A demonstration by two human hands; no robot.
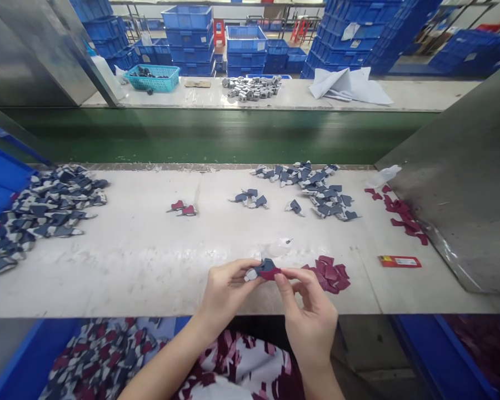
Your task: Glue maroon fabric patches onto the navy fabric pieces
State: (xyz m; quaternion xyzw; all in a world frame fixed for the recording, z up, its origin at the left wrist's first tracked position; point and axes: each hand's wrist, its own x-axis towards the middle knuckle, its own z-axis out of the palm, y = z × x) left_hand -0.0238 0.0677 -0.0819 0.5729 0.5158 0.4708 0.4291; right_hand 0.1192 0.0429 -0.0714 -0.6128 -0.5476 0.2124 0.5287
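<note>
Patterned fabric (104, 361), left hand (227, 291), right hand (310, 316), both pinching navy-maroon piece (264, 269)

The cloth piece (263, 270) at lower centre of the frame looks matt and finely woven (no sheen from my seat). The white table top (150, 283) below it is smooth and faintly glossy, the crates (187, 18) at top are shiny blue plastic, and the right-hand panel (454, 222) is dull brushed metal.

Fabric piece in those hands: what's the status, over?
Left hand and right hand pinching one navy-and-maroon fabric piece. Maroon pieces beside right hand. Nothing in the way.
</note>
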